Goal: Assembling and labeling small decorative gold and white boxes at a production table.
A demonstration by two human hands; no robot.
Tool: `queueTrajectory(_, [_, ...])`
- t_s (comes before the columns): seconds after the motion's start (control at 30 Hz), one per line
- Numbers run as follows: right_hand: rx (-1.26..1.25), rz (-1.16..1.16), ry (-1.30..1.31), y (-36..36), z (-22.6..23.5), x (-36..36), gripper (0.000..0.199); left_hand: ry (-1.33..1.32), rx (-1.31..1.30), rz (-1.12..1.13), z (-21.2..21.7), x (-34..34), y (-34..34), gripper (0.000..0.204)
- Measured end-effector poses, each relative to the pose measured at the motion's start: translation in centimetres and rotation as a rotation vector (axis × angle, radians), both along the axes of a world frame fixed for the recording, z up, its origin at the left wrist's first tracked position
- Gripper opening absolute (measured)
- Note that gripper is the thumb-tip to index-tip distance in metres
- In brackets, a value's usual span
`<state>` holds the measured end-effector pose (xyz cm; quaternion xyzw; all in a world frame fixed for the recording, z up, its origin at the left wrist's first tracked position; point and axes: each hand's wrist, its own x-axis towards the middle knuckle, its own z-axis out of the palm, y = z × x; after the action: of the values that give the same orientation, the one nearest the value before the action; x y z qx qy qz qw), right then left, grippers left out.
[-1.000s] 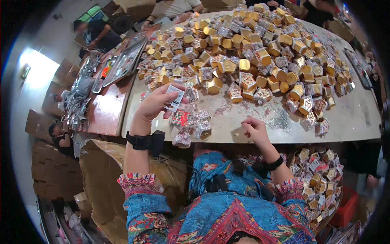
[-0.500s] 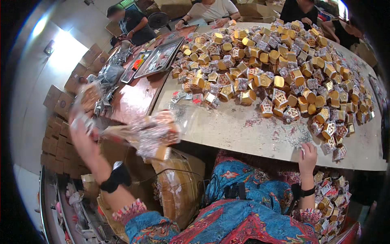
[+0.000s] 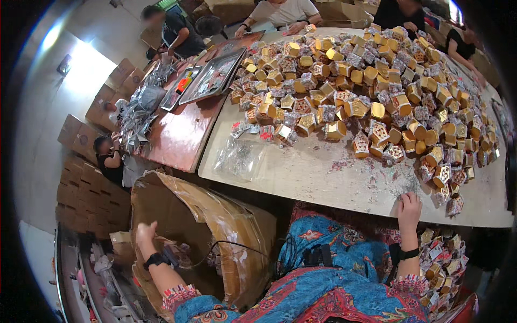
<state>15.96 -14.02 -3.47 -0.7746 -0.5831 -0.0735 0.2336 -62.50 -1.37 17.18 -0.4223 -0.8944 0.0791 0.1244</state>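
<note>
Apparent step: left hand [image 3: 146,233] at the open carton [image 3: 239,226], right hand [image 3: 409,209] curled on the worktop [image 3: 301,172] (both grips unclear); grasping gold-based packets [image 3: 378,111] would call for reaching forward.

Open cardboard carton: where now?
In the head view, the carton is at lower left, just off the near-left corner of the pale table, with the left hand at its mouth.
</note>
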Motion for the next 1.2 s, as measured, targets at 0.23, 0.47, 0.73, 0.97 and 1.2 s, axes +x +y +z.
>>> queueTrajectory(0.23, [-0.047, 0.006, -0.067, 0.5, -1.2, 0.2, 0.026, -0.18, -0.021, -0.72, 6.9, 17.6, 14.5, 0.046])
queueTrajectory(0.47, [-0.072, -0.055, -0.108, 1.6, -1.6, 0.8, 0.027, -0.282, -0.358, -1.193, 1.7, 35.1, 27.9, 0.038])
queueTrajectory(0.73, [0.003, -0.065, -0.131, 2.1, -1.6, -0.4, 0.02, -0.165, -0.216, -0.978, -15.4, 40.1, 27.2, 0.032])
queueTrajectory(0.97, [0.061, -0.098, -0.084, 1.0, -2.0, -0.7, 0.018, -0.038, 0.481, -0.821, -17.7, 40.7, 22.3, 0.047])
queueTrajectory(1.2, [-0.063, -0.081, -0.078, 1.5, -3.6, 0.6, 0.023, -0.168, 0.37, -0.626, -20.0, 34.7, 19.0, 0.017])
